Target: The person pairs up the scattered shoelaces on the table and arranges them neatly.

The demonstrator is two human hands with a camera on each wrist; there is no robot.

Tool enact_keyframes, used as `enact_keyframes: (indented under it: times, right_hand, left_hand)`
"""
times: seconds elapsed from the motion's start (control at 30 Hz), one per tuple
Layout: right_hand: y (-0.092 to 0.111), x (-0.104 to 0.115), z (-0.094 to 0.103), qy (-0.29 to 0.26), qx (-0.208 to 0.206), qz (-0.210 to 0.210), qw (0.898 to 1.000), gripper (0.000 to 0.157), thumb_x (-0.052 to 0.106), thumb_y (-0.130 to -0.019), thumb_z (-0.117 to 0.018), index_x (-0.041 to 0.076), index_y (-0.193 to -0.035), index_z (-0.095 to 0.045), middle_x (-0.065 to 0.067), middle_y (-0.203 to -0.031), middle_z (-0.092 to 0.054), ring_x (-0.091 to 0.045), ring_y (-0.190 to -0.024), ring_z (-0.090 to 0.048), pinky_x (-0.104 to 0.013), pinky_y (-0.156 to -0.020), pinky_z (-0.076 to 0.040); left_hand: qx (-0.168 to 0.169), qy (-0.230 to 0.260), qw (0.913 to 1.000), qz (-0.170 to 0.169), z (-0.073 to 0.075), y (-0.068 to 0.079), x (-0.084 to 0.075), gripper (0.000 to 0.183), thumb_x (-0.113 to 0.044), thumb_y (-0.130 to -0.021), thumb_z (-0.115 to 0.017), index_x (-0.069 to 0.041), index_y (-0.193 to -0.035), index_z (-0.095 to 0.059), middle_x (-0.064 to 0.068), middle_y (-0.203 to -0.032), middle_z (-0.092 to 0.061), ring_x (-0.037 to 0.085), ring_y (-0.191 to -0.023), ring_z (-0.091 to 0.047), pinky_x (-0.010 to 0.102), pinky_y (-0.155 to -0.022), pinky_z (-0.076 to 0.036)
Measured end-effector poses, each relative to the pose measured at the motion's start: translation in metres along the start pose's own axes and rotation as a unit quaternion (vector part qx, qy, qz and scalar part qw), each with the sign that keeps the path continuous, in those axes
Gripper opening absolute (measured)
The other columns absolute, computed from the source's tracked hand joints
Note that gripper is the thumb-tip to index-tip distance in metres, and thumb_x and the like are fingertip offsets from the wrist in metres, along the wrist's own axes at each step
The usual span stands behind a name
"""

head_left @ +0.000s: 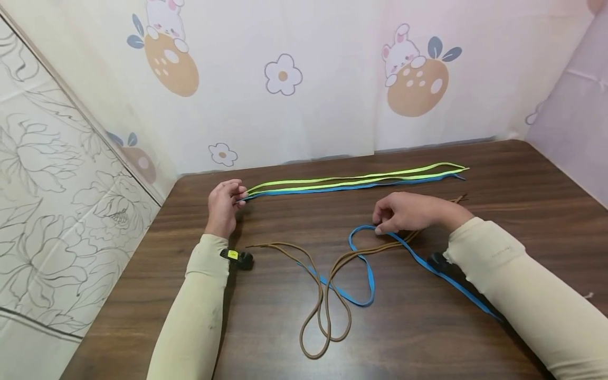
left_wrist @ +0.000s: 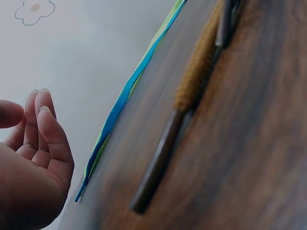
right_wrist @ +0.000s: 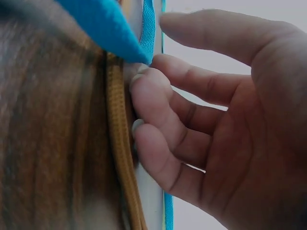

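- Your left hand [head_left: 223, 206] was relaxed beside a green lace [head_left: 285, 182] and blue lace [left_wrist: 123, 93].
- Your right hand [head_left: 410, 211] — thumb and forefinger parted — was at another blue lace [right_wrist: 103, 24].

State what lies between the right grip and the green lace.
In the head view, the straight blue lace lies there, alongside the green lace; then a bare strip of table before the right grip.

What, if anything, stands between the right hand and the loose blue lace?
Nothing visible: the fingertips of the right hand are right at a bend of the loose blue lace. Brown lacing does cross that lace elsewhere on the table, so it might catch if lifted.
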State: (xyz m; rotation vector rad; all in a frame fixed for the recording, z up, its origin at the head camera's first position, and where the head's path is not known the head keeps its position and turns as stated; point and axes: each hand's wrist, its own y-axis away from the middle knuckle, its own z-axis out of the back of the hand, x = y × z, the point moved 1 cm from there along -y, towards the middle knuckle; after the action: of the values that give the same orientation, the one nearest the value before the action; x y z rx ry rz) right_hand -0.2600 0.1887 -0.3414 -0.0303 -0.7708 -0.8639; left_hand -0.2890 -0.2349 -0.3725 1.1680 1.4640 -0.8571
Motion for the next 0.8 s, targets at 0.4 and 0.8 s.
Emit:
enact_keyframes:
  times: [0.4,0.8]
  right_hand:
    - [0.0017,0.0026,-0.0007,0.038,0.016,0.001,0.999,0.018,0.027,-0.093,-0.073,0.013,-0.088,-0.063,0.001,-0.079,-0.058,-0.015,-0.067,-0.050,-0.033,-0.062,-0.042]
    - [0.0011,0.0001,-0.0038,0.039,-0.001,-0.002,0.999,0.016,0.017,-0.097,-0.065,0.015,-0.082,-0.061,0.001,-0.076,-0.057,-0.015,-0.063,-0.048,-0.032,-0.058,-0.041]
  left_hand:
    - [0.003,-0.001,0.9999,-0.011,-0.0013,0.0009,-0.0011,0.015,-0.014,-0.105,-0.051,-0.003,-0.111,-0.060,0.005,-0.089,-0.063,0.017,-0.078,-0.063,0.022,-0.063,-0.049]
    - [0.007,-0.007,0.9999,-0.005,-0.0017,0.0022,0.0008,0.017,-0.015,-0.105,-0.051,-0.003,-0.112,-0.059,0.004,-0.089,-0.064,0.017,-0.081,-0.063,0.021,-0.063,-0.049]
